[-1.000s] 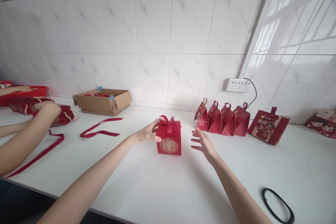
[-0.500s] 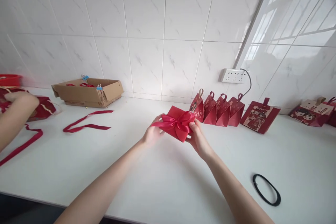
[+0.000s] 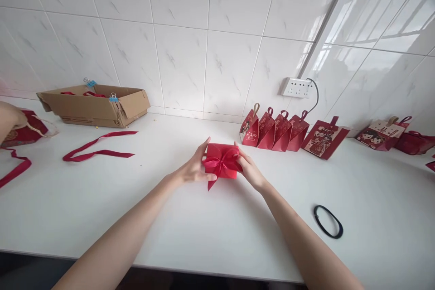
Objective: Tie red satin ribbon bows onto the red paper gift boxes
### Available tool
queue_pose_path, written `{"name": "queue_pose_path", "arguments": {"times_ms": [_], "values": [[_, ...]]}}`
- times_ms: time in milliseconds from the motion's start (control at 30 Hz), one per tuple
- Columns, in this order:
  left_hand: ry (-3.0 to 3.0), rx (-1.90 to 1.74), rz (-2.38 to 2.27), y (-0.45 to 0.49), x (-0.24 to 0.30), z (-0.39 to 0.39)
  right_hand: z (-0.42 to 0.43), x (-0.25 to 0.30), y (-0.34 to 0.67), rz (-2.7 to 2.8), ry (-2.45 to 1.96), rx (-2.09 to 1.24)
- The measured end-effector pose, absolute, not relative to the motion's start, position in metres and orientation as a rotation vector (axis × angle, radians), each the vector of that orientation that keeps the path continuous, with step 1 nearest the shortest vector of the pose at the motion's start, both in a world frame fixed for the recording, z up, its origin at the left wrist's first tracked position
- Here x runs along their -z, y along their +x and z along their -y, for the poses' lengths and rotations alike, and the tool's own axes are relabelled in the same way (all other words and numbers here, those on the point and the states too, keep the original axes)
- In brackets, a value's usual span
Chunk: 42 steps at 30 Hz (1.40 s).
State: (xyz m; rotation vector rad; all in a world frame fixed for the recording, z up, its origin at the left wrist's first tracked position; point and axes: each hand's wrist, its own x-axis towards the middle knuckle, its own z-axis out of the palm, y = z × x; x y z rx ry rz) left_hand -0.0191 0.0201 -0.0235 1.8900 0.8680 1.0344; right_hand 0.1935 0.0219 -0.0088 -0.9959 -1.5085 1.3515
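Note:
A small red gift box (image 3: 221,161) with a red ribbon bow on top is held between both my hands above the white table (image 3: 210,231), near its middle. My left hand (image 3: 194,167) grips its left side with the thumb by the bow. Gripping the right side is my right hand (image 3: 249,170), fingers curled on the box. The box's top faces me.
A row of several red gift bags (image 3: 273,128) stands against the tiled wall, more bags (image 3: 383,134) at far right. An open cardboard box (image 3: 97,105) sits back left, a loose red ribbon (image 3: 97,148) before it. A black loop (image 3: 328,221) lies right. Another person's arm (image 3: 8,117) is at the left edge.
My right hand came onto the box, and both hands tilted it so its bow faces me and drew it closer. The view swung down and right.

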Motion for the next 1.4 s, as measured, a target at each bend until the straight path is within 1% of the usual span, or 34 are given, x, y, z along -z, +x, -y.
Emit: {"name": "queue_pose_path", "arguments": {"times_ms": [167,267,400,600,700,800,1000,1167,1400], "values": [[2.006,-0.896,-0.942,-0.022,0.018,-0.018,-0.019,-0.004,0.197,1.480,-1.046,-1.339],[2.082,-0.922,-1.085,-0.022,0.018,-0.017,-0.015,-0.017,0.206,1.518,-1.059,-1.350],[2.102,-0.971,-1.153,-0.026,0.019,-0.019,-0.010,-0.028,0.214,1.667,-1.212,-1.264],[2.084,-1.049,-1.206,-0.032,0.007,-0.016,-0.007,-0.026,0.208,1.878,-1.250,-1.104],[2.008,-1.100,-1.175,-0.030,0.002,-0.014,-0.006,-0.025,0.205,1.883,-1.298,-1.043],[1.981,-1.116,-1.110,-0.028,0.001,-0.013,-0.004,-0.027,0.205,1.871,-1.282,-1.088],[1.911,-1.034,-1.155,-0.029,-0.003,-0.011,-0.002,-0.032,0.207,1.913,-1.268,-1.125],[1.879,-1.014,-1.064,-0.031,-0.004,-0.011,-0.001,-0.035,0.210,1.937,-1.232,-1.157],[1.916,-1.074,-1.041,-0.034,0.001,-0.016,-0.008,-0.036,0.224,2.022,-1.368,-1.095]]}}
